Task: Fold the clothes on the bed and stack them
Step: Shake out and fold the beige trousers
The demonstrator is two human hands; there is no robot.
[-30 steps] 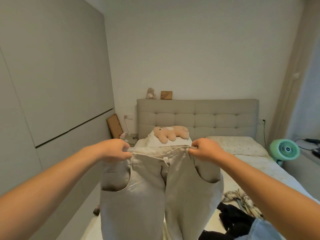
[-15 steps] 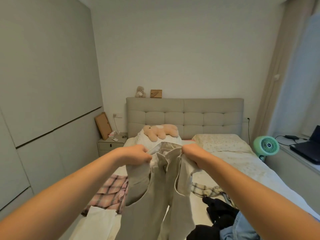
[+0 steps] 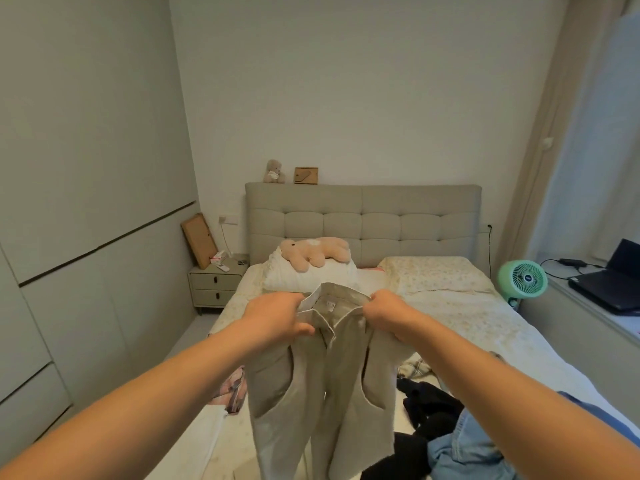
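I hold the pants (image 3: 322, 382) up over the bed (image 3: 460, 327), both hands (image 3: 277, 317) (image 3: 386, 315) pinching the waistband, which is soft, floppy and light.

No legible text on anything.

Trousers (image 3: 322, 386) hang over the bed (image 3: 460, 327), left hand (image 3: 277, 317) and right hand (image 3: 384, 315) at the waistband. Pillow (image 3: 311, 277) with plush toy (image 3: 313, 252) behind (against headboard (image 3: 363, 216)). Nightstand (image 3: 214, 282) left of bed; fan (image 3: 523, 282) right.
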